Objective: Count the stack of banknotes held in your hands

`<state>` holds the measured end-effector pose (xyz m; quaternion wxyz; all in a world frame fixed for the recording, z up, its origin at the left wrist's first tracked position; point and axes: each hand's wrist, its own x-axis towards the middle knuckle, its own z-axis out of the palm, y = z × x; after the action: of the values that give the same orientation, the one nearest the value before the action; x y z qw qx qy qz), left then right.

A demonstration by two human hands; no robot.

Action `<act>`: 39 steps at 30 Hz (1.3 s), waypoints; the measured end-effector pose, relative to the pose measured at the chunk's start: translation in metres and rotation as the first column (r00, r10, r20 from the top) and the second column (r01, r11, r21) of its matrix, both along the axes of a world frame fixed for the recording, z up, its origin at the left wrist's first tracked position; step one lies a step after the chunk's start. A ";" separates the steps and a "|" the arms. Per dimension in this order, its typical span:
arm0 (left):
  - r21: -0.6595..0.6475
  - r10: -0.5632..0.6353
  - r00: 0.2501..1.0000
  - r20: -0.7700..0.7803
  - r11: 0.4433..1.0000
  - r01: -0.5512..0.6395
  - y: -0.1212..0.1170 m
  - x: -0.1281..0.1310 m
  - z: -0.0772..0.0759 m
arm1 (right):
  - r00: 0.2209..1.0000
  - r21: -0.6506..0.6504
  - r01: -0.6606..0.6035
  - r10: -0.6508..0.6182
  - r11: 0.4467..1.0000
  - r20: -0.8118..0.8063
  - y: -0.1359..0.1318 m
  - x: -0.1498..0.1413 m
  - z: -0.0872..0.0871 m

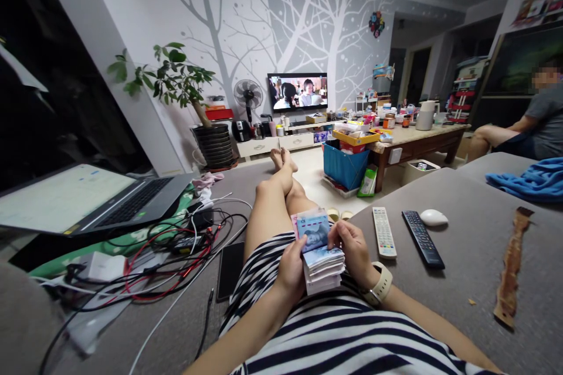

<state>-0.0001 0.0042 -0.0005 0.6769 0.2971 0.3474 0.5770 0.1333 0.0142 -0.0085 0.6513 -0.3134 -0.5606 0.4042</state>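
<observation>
A thick stack of banknotes is folded over above my lap, its lower half fanned into several layers. My left hand grips the stack from the left side, thumb on the front of a blue note. A pinkish note edge shows behind that one. My right hand, with a pale watch on its wrist, is closed at the right edge of the blue note, fingertips pinched against it. Whether those fingertips hold one note or more is too small to tell.
To the left are a laptop and tangled cables. On the right lie a white remote, a black remote, a mouse and a brown strip. Another person sits at far right.
</observation>
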 end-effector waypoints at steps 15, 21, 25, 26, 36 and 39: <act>0.004 -0.035 0.999 -0.039 0.999 0.036 -0.008 0.001 0.008 | 0.995 -0.134 0.099 -0.099 0.986 0.007 0.008 -0.001 -0.004; -0.059 0.064 0.998 -0.007 0.996 -0.064 -0.004 0.002 0.005 | 0.993 -0.083 0.118 -0.117 0.990 0.016 0.005 -0.001 -0.006; -0.063 0.050 0.999 0.010 0.997 -0.050 -0.003 0.003 0.003 | 0.988 -0.032 0.148 -0.146 0.988 0.046 0.003 0.000 -0.007; -0.059 0.041 0.999 0.019 0.997 -0.040 -0.003 0.003 0.003 | 0.987 -0.026 0.156 -0.154 0.987 0.053 0.003 0.001 -0.007; -0.056 0.057 0.998 0.026 0.997 -0.056 -0.003 0.003 0.003 | 0.995 -0.007 0.095 -0.095 0.995 0.012 -0.001 0.001 -0.004; -0.050 0.043 0.999 0.030 0.998 -0.042 -0.004 0.003 0.004 | 0.996 0.001 0.090 -0.090 0.996 0.014 -0.002 0.002 -0.004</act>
<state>0.0025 0.0004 0.0033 0.6768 0.2639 0.3572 0.5871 0.1349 0.0126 -0.0123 0.6650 -0.3409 -0.5505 0.3723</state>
